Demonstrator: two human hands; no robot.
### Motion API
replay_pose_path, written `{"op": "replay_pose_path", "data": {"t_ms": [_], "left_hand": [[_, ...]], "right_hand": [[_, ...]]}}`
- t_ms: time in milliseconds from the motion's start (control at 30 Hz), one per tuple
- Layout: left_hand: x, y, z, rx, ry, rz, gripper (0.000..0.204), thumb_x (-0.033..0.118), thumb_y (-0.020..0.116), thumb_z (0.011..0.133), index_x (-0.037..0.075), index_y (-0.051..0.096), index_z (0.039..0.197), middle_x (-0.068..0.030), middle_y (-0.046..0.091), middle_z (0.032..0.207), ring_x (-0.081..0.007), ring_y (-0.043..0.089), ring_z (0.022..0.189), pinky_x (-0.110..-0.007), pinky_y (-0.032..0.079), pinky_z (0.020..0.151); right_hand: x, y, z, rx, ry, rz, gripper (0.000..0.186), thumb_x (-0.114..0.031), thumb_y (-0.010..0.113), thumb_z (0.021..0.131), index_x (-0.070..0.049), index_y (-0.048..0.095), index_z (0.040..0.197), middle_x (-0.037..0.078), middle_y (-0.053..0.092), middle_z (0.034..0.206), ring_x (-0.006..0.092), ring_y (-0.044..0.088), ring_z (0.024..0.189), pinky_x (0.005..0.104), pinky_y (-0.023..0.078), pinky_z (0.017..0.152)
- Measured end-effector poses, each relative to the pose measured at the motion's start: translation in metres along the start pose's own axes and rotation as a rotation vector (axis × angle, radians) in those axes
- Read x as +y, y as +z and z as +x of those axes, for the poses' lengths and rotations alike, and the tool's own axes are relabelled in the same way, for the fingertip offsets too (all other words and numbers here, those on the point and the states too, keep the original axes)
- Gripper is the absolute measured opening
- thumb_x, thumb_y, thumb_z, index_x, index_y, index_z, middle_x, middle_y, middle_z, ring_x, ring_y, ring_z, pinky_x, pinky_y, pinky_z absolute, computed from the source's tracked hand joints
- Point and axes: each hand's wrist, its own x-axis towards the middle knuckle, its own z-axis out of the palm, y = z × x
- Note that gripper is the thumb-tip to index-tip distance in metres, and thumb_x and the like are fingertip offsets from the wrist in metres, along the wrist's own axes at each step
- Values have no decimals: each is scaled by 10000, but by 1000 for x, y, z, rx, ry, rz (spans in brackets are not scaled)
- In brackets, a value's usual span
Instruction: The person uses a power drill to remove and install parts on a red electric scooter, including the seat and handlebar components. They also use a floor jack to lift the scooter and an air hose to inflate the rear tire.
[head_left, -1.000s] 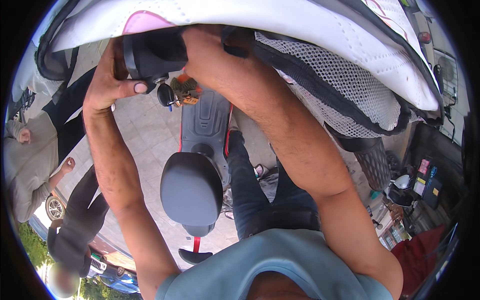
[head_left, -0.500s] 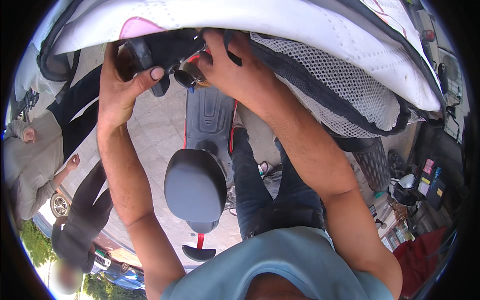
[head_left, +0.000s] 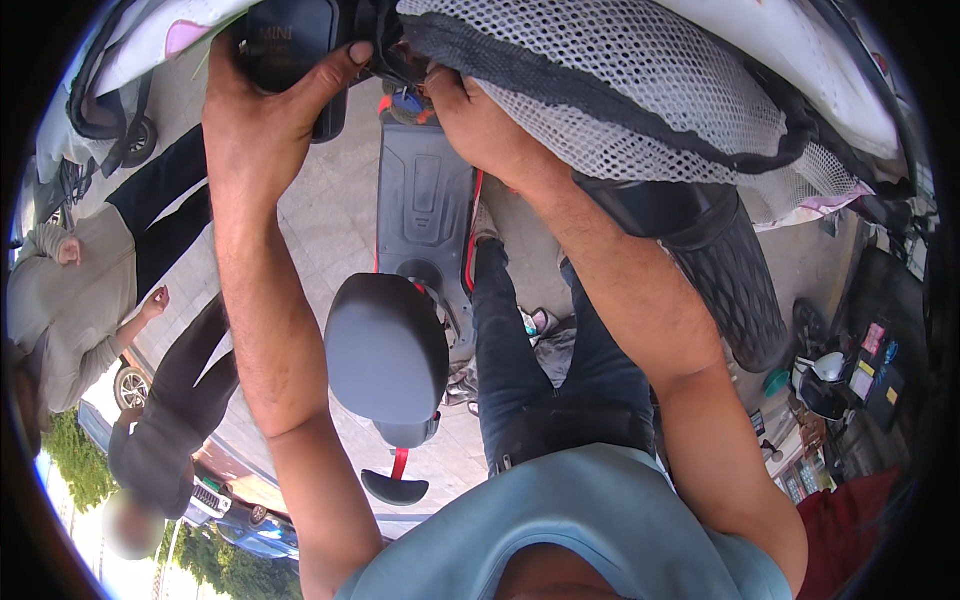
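Note:
At the upper left, my left hand (head_left: 262, 135) is closed round a black rounded case (head_left: 296, 48), its thumb lying across the case's flat face. To the right, my right hand (head_left: 490, 128) is raised beneath the black-edged mesh pocket (head_left: 640, 75) of a white padded cover (head_left: 735, 18). Its fingers are bent near dark straps (head_left: 388, 45); their tips are partly hidden, and what they pinch does not show. Below my hands stands a scooter with a dark grey footboard (head_left: 425, 195) edged in red and a grey seat (head_left: 388, 345).
A dark ribbed grip cover or basket-like black part (head_left: 735, 290) hangs under my right forearm. Two people (head_left: 75, 270) stand at the left on the paving, with parked cars (head_left: 255, 525) beyond. At the right is a dark box of small items (head_left: 872, 380).
The black case has turned so its flat face shows. The mesh pocket has shifted up and to the left. My right fingers have moved away from the scooter's front, slightly to the right.

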Motion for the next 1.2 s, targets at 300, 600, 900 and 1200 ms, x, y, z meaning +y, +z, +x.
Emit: {"op": "replay_pose_path", "data": {"t_ms": [300, 600, 900, 1200], "left_hand": [[63, -2, -9, 67, -141, -24, 577, 235, 846, 783, -83, 607, 1201, -130, 711, 1018, -180, 668, 900, -308, 543, 800], [24, 15, -21, 163, 221, -33, 498, 314, 844, 796, -9, 674, 1135, -69, 719, 954, -154, 672, 825, -302, 547, 754], [12, 36, -23, 363, 286, 43, 430, 314, 842, 803, -17, 715, 1046, -69, 729, 911, -151, 660, 748, -301, 538, 698], [5, 38, -17, 577, 319, 174, 658, 455, 841, 792, -54, 621, 1147, -128, 701, 929, -185, 668, 827, -344, 543, 736]], "right_hand": [[-6, -26, 20, -28, -380, 48, 760, -205, 750, 844, -24, 379, 1482, 283, 621, 1218, 441, 636, 1090, 462, 520, 930], [10, -16, 37, 84, -714, -26, 661, -208, 698, 883, 19, 390, 1422, 332, 633, 1154, 494, 626, 1081, 503, 513, 922], [27, -15, 43, 188, -917, -225, 625, -166, 697, 809, 29, 503, 1370, 310, 660, 1096, 456, 644, 1043, 480, 513, 927], [27, -11, 52, 292, -1023, -231, 587, -128, 658, 787, 31, 532, 1337, 296, 655, 1125, 443, 634, 1074, 483, 502, 949]]}}
